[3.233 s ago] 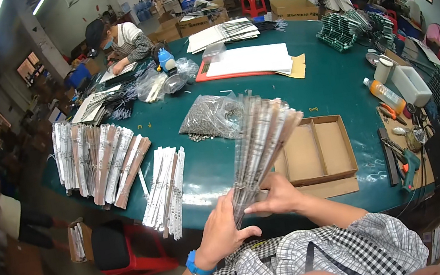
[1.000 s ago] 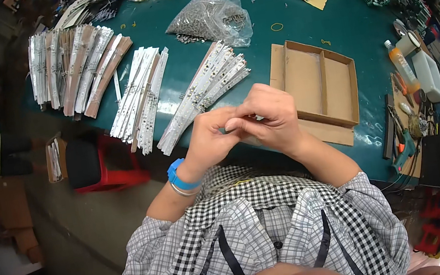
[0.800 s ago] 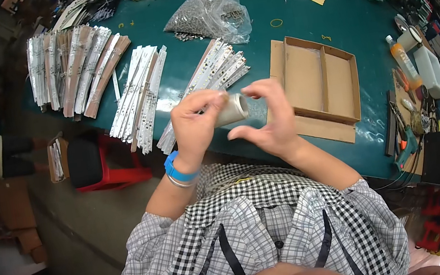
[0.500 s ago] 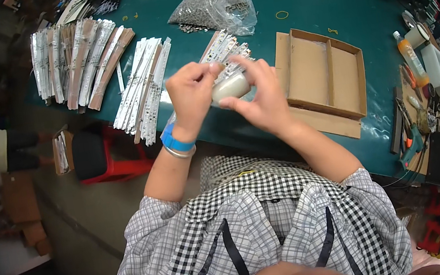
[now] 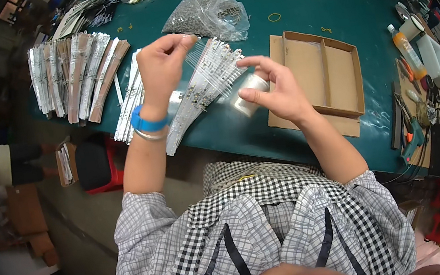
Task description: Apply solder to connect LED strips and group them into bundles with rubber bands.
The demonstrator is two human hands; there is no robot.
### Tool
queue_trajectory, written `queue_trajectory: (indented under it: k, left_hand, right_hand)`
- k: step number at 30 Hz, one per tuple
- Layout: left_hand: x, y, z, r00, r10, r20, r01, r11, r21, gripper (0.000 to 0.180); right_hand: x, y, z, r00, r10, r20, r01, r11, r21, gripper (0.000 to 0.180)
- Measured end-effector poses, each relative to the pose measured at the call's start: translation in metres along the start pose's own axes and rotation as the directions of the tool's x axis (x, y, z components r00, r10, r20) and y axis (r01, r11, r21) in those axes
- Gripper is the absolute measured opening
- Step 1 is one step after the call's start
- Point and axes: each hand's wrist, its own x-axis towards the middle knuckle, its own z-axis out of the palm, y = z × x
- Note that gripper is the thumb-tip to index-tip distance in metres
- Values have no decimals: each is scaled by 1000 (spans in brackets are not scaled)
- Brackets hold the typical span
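Observation:
My left hand (image 5: 163, 69), with a blue band at its wrist, is closed in a pinch on the end of a clear film (image 5: 209, 67). The film stretches slantwise down to a whitish roll (image 5: 251, 95). My right hand (image 5: 275, 85) grips that roll between thumb and fingers. Beneath the film, a fanned bundle of narrow white strips (image 5: 196, 98) with small dark parts on them lies on the green table, its near end at the table's edge. Another bundle of pale strips (image 5: 131, 102) is partly hidden behind my left forearm.
Several strip bundles (image 5: 72, 77) lie at the left. A clear bag of small metal pieces (image 5: 206, 16) sits beyond my hands. A divided cardboard box (image 5: 326, 69) stands at the right, with an orange bottle (image 5: 408, 53) and tools (image 5: 415, 135) farther right. A red stool (image 5: 101, 168) stands below the left edge.
My hands have moved apart: the left went up and left, the right slightly right with the roll. Clear film now spans between them, above the strip bundle.

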Motion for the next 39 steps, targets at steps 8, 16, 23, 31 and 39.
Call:
queue_trajectory:
  k: [8,16,23,31,39]
  left_hand:
    - [20,-149,40,939,-322,123,296,936,191,24]
    - [10,-117,43,990,49,129,-114,820,560,18]
    - [-45,-68,19,858,123,499,-380,806,454,74]
    - [-35,-45,43,829,-322,458,-142,670,728,142]
    - [-33,-51,33,897,-158,412,-146,775,615,120]
  right_hand:
    - [37,36,43,980,-180,-85,91,784,-614,19]
    - [48,55,55,965,-190,-182,22,747,-665,16]
    - [50,55,58,967,-195,-164,36,741,-670,19]
    - [55,72,36,992,29,-119,-54,977,-205,52]
    - [14,42,10,996,-71,48,83,942,-326,46]
